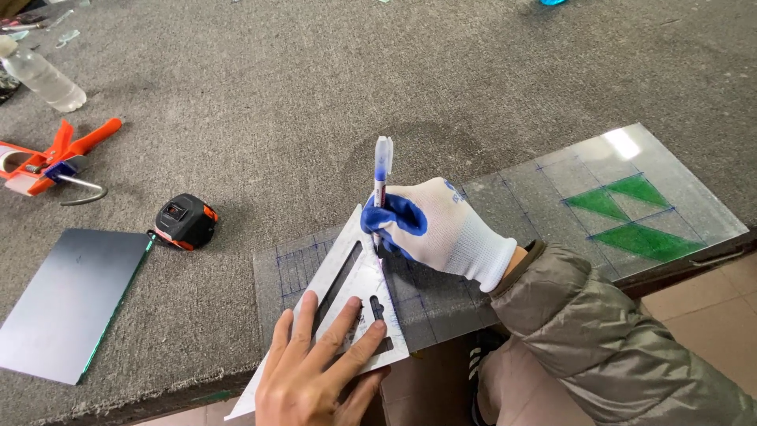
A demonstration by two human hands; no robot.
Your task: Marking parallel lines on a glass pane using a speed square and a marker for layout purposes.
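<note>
A long clear glass strip (552,185) lies on the grey carpeted bench, drawn over with blue grid lines and green triangle marks. My bare left hand (319,367) presses flat, fingers spread, on a metal triangular square (347,272) that rests on the strip's left end. My right hand (434,225), in a white glove with blue fingers, grips a blue marker pen (382,170) upright, its tip down against the square's right edge.
A black and orange tape measure (184,221) sits left of the strip. A dark glass sheet (71,300) lies at the bench's front left edge. An orange caulking gun (47,162) and a plastic bottle (43,79) are at far left.
</note>
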